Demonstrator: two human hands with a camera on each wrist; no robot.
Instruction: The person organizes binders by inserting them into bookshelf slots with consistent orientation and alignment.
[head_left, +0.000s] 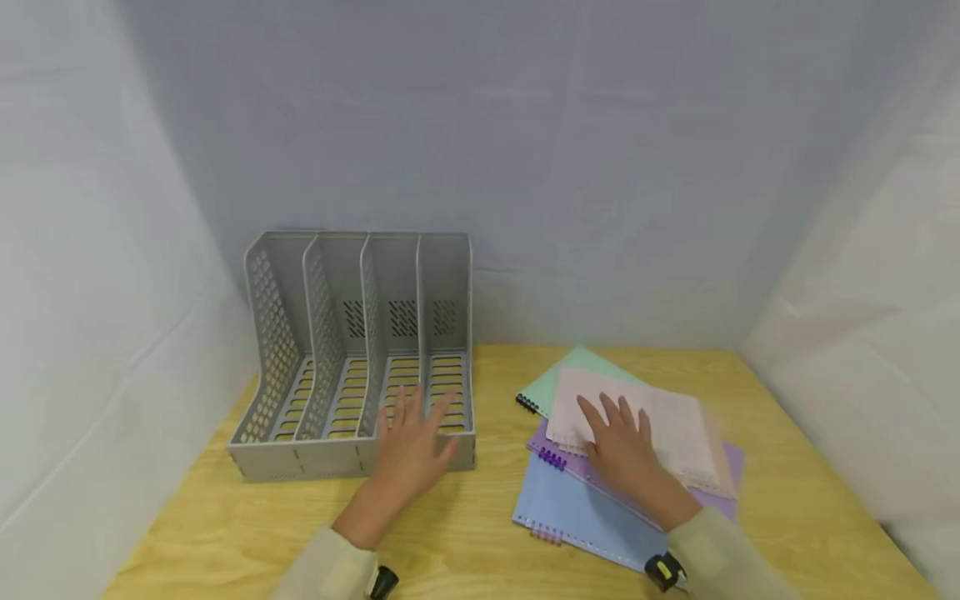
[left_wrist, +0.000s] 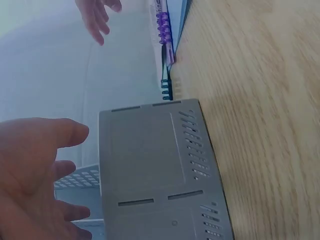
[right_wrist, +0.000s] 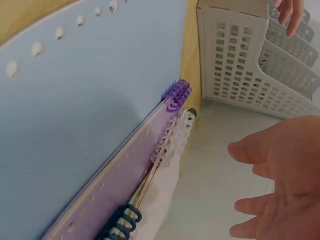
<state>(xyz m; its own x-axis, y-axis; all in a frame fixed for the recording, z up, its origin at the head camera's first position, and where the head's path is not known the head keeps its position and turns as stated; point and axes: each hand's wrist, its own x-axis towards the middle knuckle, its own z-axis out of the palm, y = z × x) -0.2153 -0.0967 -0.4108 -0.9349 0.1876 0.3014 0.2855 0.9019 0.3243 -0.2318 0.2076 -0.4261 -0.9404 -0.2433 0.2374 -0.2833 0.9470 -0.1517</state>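
Note:
My left hand [head_left: 408, 454] hovers over the front right part of a grey file organizer [head_left: 270, 462], fingers spread and holding nothing. The left wrist view shows its thumb and fingers beside the organizer's front wall [left_wrist: 145, 150]. My right hand [head_left: 626, 454], also spread and holding nothing, is above a pile of spiral notebooks. On top lies a pale pink notebook [head_left: 667, 417]; a green one [head_left: 577, 362] sticks out behind it. A purple notebook [head_left: 731, 462] and a blue one [head_left: 555, 492] lie beneath, fanned toward me. Purple spiral rings [right_wrist: 177, 95] show in the right wrist view.
The organizer has several upright compartments with slotted floors, standing at the left on a wooden table [head_left: 487, 550]. White sheeting [head_left: 600, 167] hangs behind the table and along both sides. A strip of table separates the organizer from the notebooks.

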